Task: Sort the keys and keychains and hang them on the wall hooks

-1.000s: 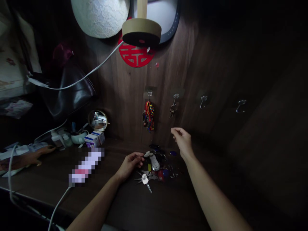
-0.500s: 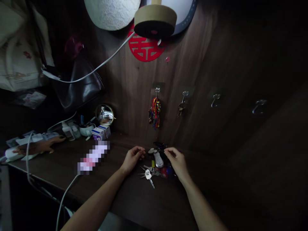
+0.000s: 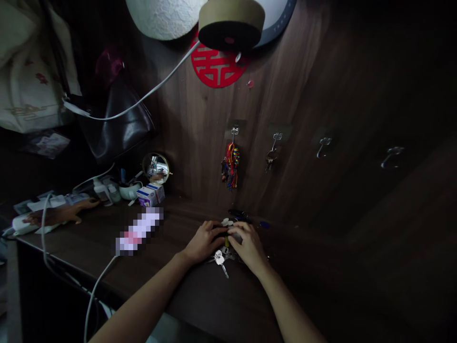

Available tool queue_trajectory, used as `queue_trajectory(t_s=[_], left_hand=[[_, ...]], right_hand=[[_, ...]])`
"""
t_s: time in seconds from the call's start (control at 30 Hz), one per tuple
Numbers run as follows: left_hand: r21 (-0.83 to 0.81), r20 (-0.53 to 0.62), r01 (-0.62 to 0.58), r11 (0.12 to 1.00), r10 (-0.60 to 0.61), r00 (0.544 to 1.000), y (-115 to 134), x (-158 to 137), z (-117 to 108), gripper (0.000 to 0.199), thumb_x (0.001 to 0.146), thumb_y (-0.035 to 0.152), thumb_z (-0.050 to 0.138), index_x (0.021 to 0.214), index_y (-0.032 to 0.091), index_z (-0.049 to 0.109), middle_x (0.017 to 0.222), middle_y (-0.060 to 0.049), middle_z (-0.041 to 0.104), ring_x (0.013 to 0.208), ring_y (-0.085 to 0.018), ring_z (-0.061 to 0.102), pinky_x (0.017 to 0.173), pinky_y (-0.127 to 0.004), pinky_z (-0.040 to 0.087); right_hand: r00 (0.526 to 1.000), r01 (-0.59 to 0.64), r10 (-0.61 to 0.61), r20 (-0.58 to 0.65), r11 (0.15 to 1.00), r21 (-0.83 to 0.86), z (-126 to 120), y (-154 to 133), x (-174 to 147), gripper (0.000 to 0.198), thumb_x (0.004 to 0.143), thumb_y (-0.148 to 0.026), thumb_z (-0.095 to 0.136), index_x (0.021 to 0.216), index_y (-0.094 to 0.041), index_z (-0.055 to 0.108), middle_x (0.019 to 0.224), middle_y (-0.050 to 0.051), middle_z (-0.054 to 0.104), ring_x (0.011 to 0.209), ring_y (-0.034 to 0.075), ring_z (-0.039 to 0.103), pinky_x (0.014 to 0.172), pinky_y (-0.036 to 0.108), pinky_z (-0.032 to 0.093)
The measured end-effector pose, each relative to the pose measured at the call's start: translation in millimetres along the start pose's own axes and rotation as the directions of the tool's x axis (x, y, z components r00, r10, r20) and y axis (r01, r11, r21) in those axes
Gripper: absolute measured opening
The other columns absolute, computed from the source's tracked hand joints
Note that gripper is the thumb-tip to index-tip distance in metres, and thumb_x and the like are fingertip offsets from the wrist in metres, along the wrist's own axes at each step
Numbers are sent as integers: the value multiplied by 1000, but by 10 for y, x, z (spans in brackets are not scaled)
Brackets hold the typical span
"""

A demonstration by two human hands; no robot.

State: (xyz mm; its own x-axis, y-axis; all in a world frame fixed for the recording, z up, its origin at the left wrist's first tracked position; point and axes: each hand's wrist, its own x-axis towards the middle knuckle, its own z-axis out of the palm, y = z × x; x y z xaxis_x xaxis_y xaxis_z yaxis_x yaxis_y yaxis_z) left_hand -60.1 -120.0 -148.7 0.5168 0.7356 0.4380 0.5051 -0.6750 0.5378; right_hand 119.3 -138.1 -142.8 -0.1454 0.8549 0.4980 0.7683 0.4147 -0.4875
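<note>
A pile of keys lies on the dark desk between my two hands. My left hand (image 3: 204, 242) is at the pile's left side, fingers stretched toward it and thumb apart from them. From the right, my right hand (image 3: 250, 247) curves its thumb and fingers about a grey key fob (image 3: 235, 236), mostly hidden beneath it. A silver key (image 3: 220, 258) shows in front of the hands, with a yellow tag (image 3: 226, 242) just behind it. Pale round tags (image 3: 227, 222) stick out beyond the fingertips. A blue disc (image 3: 264, 224) lies behind my right hand.
Several wall hooks line the wooden back panel; one carries a colourful braided bundle (image 3: 232, 164), another a small key ring (image 3: 271, 159). At left stand a round mirror (image 3: 157, 167), small boxes (image 3: 150, 195) and a wooden animal figure (image 3: 62, 214). A white cable (image 3: 93, 295) crosses the desk's front edge.
Both hands have moved inward over the pile, the right one further left and now covering the grey key fob. The blue disc has come into sight behind the right hand.
</note>
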Motion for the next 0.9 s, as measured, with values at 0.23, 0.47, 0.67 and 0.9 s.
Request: queue_trajectory(t_s=[0.23, 0.47, 0.67, 0.9], left_hand=[[129, -34, 27, 991, -23, 999, 17, -2, 39, 22, 86, 29, 48, 101, 22, 62, 99, -7, 57, 92, -20, 50, 87, -37, 39], [233, -41, 83, 969, -75, 996, 14, 2, 40, 22, 76, 12, 51, 93, 20, 61, 94, -6, 56, 90, -21, 49, 84, -35, 39], [271, -65, 108, 956, -94, 993, 17, -5, 28, 12, 78, 18, 52, 87, 20, 60, 90, -5, 55, 87, -20, 49, 81, -33, 40], [76, -134, 49, 996, -39, 990, 71, -8, -25, 16, 88, 26, 43, 87, 19, 57, 92, -6, 59, 89, -20, 51, 85, -35, 38]], right_hand=[[1000, -12, 12, 1, 995, -98, 15, 11, -19, 14, 74, -19, 57, 83, -25, 66, 100, 5, 60, 98, 23, 53, 83, 39, 41], [999, -37, 40, 14, 984, -175, -73, 30, -20, 18, 74, -14, 53, 81, -25, 65, 98, 4, 61, 95, 24, 53, 78, 37, 40], [998, -60, 62, 5, 978, -197, -94, 21, -22, 18, 74, -13, 53, 80, -26, 64, 97, 4, 62, 94, 24, 53, 76, 37, 39], [999, -40, 38, -14, 986, -162, -78, 44, -22, 16, 77, -16, 51, 82, -25, 63, 96, 4, 64, 95, 24, 54, 78, 37, 39]])
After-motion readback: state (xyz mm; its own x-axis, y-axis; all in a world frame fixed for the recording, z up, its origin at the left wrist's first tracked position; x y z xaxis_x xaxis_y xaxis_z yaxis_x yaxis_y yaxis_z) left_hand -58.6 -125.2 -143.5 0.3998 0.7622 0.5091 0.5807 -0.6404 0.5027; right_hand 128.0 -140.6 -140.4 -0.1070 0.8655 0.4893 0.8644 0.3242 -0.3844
